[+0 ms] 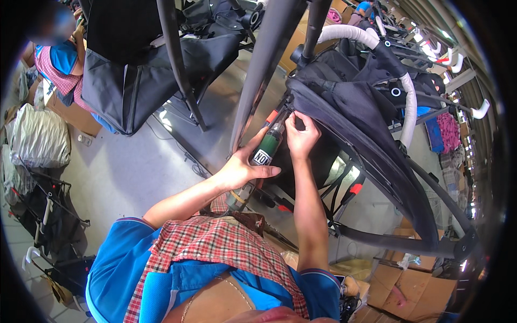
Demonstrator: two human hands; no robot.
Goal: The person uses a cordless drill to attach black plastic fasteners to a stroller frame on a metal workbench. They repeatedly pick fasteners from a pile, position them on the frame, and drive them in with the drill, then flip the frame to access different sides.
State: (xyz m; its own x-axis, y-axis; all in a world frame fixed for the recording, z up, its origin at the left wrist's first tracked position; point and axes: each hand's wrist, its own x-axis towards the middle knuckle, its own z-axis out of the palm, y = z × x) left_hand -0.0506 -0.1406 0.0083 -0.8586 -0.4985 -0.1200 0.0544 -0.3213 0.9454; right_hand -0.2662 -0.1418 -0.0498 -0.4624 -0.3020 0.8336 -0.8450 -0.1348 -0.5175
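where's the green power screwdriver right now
In the head view, just right of centre: the green power screwdriver is gripped in the left hand, its tip at the dark stroller frame beside the right hand.

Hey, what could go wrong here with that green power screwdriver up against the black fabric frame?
The left hand drives the green power screwdriver while the right hand's fingers pinch right at its tip, so a slip might jab them. The black fabric there could also snag or tear.
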